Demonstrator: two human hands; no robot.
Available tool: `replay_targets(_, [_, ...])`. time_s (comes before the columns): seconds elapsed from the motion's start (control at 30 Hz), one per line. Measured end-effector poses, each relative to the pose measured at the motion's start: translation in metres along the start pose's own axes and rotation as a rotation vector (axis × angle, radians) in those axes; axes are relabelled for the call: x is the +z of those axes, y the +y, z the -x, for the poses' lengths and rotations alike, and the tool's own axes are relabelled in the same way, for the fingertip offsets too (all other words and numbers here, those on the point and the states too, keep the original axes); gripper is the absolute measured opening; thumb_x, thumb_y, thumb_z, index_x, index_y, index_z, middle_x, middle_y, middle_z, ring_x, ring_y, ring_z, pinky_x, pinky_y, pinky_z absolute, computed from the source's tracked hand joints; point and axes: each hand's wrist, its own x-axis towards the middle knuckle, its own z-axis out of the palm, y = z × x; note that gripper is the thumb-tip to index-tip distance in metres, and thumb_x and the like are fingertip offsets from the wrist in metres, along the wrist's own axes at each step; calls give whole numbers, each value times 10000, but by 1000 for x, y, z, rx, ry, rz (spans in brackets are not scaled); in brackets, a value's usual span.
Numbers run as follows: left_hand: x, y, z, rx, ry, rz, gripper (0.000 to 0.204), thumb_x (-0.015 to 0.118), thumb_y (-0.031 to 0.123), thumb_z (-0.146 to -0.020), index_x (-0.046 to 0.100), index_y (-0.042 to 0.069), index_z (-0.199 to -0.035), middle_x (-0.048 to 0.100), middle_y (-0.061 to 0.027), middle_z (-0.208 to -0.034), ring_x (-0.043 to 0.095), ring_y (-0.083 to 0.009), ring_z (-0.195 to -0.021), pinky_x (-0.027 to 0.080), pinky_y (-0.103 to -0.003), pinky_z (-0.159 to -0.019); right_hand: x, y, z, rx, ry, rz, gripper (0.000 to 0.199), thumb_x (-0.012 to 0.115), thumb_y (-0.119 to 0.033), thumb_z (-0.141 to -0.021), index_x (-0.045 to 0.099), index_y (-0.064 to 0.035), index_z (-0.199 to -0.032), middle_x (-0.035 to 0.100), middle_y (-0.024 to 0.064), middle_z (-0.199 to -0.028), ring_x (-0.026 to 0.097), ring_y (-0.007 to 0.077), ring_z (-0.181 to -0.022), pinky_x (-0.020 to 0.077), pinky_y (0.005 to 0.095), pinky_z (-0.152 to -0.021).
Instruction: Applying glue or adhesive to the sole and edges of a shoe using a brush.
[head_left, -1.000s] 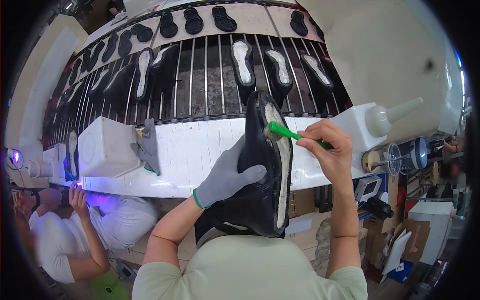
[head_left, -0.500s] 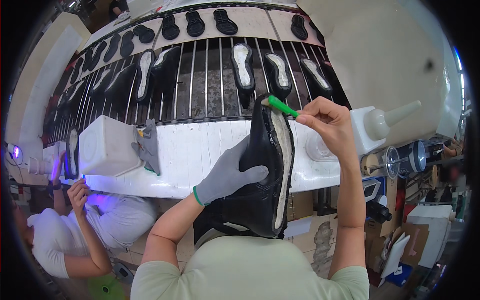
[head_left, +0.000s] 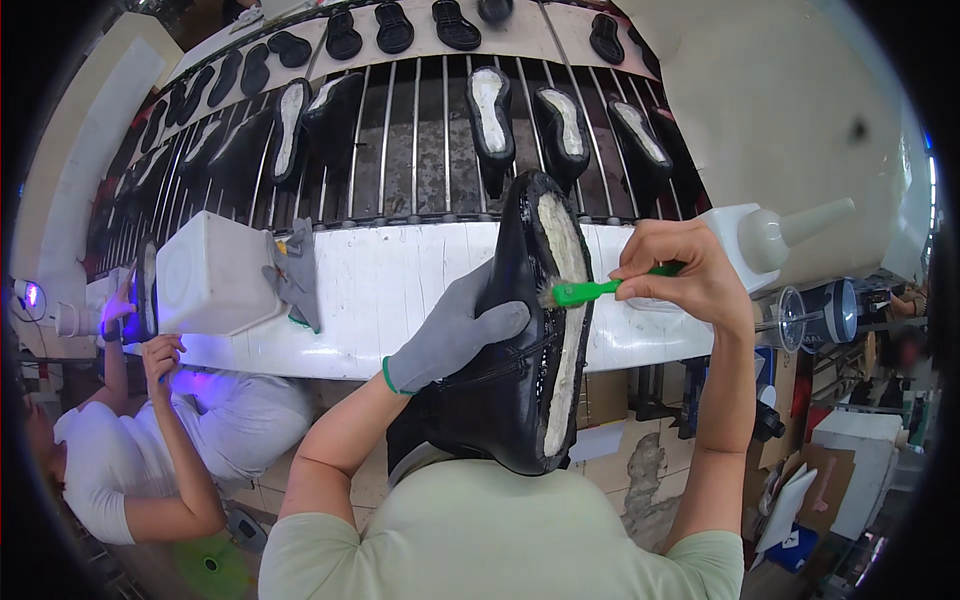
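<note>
My left hand [head_left: 455,335], in a grey glove with a green cuff, is closed around the side of a black boot [head_left: 490,415]. The boot's underside faces up and right, showing a long whitish strip inside a black rim that looks wet. Between the fingers of my bare right hand [head_left: 690,270] is a green-handled brush [head_left: 590,291], much like a toothbrush. Its pale bristles touch the rim on the boot's left side, partway along from the far end.
Ahead, a slatted conveyor [head_left: 430,140] carries several black boots, bottoms up; several black soles [head_left: 394,28] lie on a shelf behind. A white worktable [head_left: 400,265] holds a white container [head_left: 215,275], a grey glove [head_left: 295,275] and a spouted bottle [head_left: 745,240]. A co-worker [head_left: 150,450] sits at left.
The brush has moved from the boot's far tip toward me, along to the left rim. My right hand came nearer and slightly right. My left hand still grips the boot.
</note>
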Motion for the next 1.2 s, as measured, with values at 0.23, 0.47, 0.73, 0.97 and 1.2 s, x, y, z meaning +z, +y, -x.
replay_targets(0.23, [-1,-7,-2,93,86,30,539,649,348,-840,493,-31,-1189,574,-44,-977,532,-106,-873,455,-265,-792,14,-5,18,37,-61,47,196,833,-56,-645,666,24,-708,656,91,-734,655,169,-694,493,267,-618])
replay_targets(0.47, [-5,-5,-1,143,122,22,497,654,385,-838,523,-11,-1107,581,-40,-875,535,-104,-792,449,-254,-737,35,-16,40,-12,-244,-86,135,797,-94,-722,701,-11,-770,661,61,-770,655,168,-713,483,281,-610])
replay_targets(0.73, [-4,-8,-12,131,148,60,591,606,440,-871,512,-35,-1209,601,-49,-987,560,-103,-865,464,-250,-781,30,-14,31,18,113,88,137,793,-87,-722,707,2,-780,653,65,-754,624,146,-680,452,257,-583])
replay_targets(0.97, [-4,-5,-11,17,128,102,492,569,373,-921,535,-40,-1187,612,-55,-999,573,-91,-864,477,-258,-786,32,-19,37,17,-154,-51,156,803,-96,-718,697,6,-768,654,70,-758,638,154,-677,455,262,-568])
replay_targets(1.2, [-4,-20,-17,-182,43,266,494,520,398,-949,553,-25,-1200,637,-73,-999,606,-103,-853,499,-245,-776,30,-13,26,-14,-276,-119,174,813,-124,-714,691,-4,-745,665,63,-765,644,147,-683,449,253,-559])
